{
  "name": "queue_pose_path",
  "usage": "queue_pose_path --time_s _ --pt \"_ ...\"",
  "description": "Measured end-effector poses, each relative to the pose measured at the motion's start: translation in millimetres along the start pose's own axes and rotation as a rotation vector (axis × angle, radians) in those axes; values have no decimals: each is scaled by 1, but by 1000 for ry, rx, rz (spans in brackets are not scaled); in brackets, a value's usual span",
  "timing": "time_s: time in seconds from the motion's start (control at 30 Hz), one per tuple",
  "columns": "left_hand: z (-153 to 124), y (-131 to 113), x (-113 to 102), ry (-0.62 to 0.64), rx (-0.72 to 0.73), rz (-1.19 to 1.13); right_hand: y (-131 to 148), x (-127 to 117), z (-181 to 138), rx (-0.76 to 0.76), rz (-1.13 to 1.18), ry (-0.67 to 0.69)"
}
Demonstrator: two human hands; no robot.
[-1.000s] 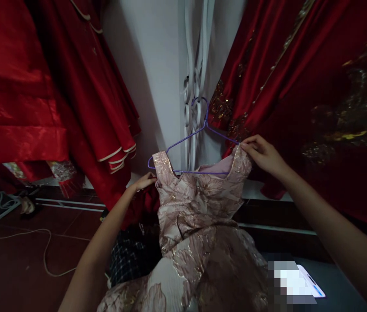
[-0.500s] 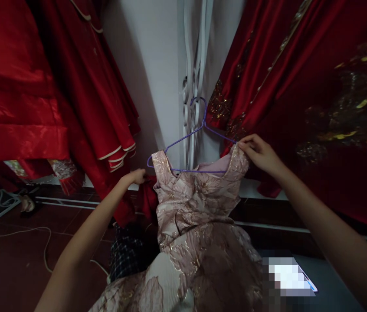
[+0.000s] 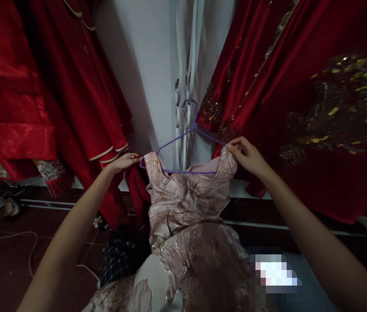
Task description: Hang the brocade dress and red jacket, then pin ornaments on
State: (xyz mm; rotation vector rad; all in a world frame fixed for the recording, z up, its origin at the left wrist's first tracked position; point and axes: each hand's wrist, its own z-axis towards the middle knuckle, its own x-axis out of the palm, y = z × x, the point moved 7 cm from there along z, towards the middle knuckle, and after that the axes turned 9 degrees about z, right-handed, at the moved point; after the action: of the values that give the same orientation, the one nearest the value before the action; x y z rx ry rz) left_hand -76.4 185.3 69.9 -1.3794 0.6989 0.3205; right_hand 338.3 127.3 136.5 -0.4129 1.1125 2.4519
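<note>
A pink dress (image 3: 186,208) with gold floral brocade hangs on a purple wire hanger (image 3: 183,138) in front of me. My right hand (image 3: 247,156) pinches the dress's right shoulder strap where it lies over the hanger's arm. My left hand (image 3: 123,162) reaches to the hanger's left end beside the left strap, fingertips touching it. The skirt spreads down towards me.
Red satin garments (image 3: 56,95) hang at the left, and red cloth with gold embroidery (image 3: 316,108) hangs at the right. A white wall with white scrollwork (image 3: 183,86) stands behind the hanger. A cable (image 3: 30,255) lies on the dark red floor. A checked cloth (image 3: 118,260) lies below.
My left hand has risen from beneath the dress's left shoulder up to the hanger's left end. The right hand keeps its pinch. The view has shifted a little to the right.
</note>
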Motion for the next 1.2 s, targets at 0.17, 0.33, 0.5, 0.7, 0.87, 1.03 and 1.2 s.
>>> queue_pose_path --time_s 0.17,0.33,0.5,0.7,0.87,1.03,1.2 --pt "35 -37 -14 -345 82 -12 3 -1 4 4 -88 55" --pt "39 -115 2 -584 331 295 21 -3 -3 5 -208 36" --pt "-7 -170 36 -555 298 702 58 -6 -21 7 -379 42" --pt "-28 -163 14 -414 68 1050 73 -15 -23 -31 -396 -2" --pt "-16 -136 5 -255 35 1028 61 -13 -18 13 -410 7" --pt "-2 -162 33 -411 298 661 62 -5 -25 23 -394 13" --pt "7 -184 53 -436 499 291 37 -6 -19 83 -278 -111"
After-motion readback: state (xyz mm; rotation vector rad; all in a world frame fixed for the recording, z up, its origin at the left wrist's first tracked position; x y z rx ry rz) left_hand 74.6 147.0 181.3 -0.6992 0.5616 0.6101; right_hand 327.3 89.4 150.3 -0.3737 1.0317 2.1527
